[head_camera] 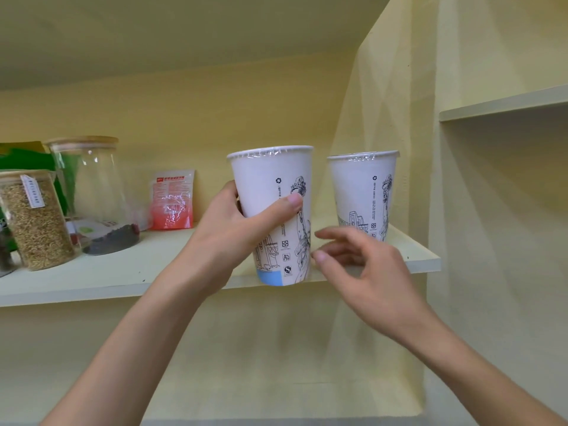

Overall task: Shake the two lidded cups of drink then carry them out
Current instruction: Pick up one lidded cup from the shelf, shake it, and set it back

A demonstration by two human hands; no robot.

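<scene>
Yellow shelf (184, 272) is carrying the second cup (359, 195) at three o'clock; my left hand (233, 238) is gripping the first cup (270, 186) mid-wall, right hand's fingers (332, 238) spreading wide; thin paper probably dents.

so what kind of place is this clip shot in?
Probably a pantry or drink-shop storage nook. Pale yellow shelf holds lidded glass jars, one of grain, and a red packet. Left hand grips one sealed paper cup; another cup stands on the shelf.
</scene>
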